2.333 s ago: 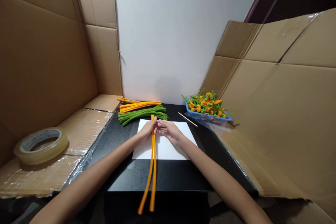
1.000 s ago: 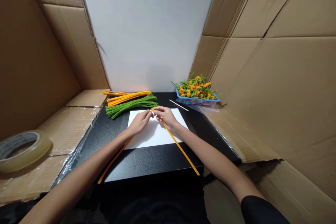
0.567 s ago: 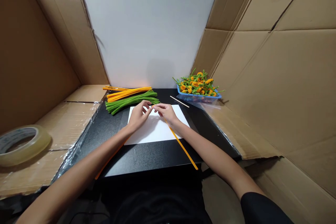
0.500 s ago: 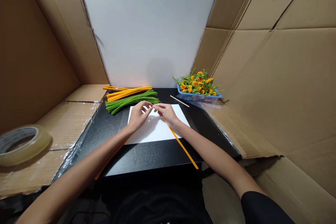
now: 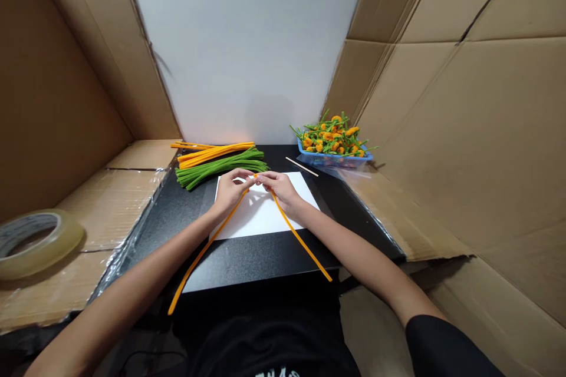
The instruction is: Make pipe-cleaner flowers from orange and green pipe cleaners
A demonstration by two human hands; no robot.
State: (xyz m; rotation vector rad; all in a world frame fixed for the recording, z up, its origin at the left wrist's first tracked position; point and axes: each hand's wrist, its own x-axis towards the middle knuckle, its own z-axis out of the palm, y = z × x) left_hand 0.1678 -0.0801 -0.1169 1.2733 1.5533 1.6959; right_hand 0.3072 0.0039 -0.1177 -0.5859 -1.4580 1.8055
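My left hand (image 5: pixel 234 188) and my right hand (image 5: pixel 278 189) meet fingertip to fingertip above a white sheet of paper (image 5: pixel 256 221). Between them they pinch an orange pipe cleaner (image 5: pixel 303 241) near its middle, where a small bend shows at the fingertips. Its two ends slope down and apart: one runs beside my left forearm past the table's front edge, the other hangs toward the front right. The exact shape of the bend is partly hidden by my fingers.
Bundles of green pipe cleaners (image 5: pixel 221 168) and orange pipe cleaners (image 5: pixel 216 154) lie back left on the black table (image 5: pixel 172 230). A thin stick (image 5: pixel 302 166) lies near a blue basket (image 5: pixel 333 160) of orange-and-green pipe-cleaner pieces. A tape roll (image 5: pixel 66 241) rests on cardboard at left; cardboard walls (image 5: pixel 464 129) flank the table.
The pipe cleaner's left end has swung out from behind my left forearm and now shows along its length. Both hands keep their pinch at nearly the same place. The view has shifted slightly.
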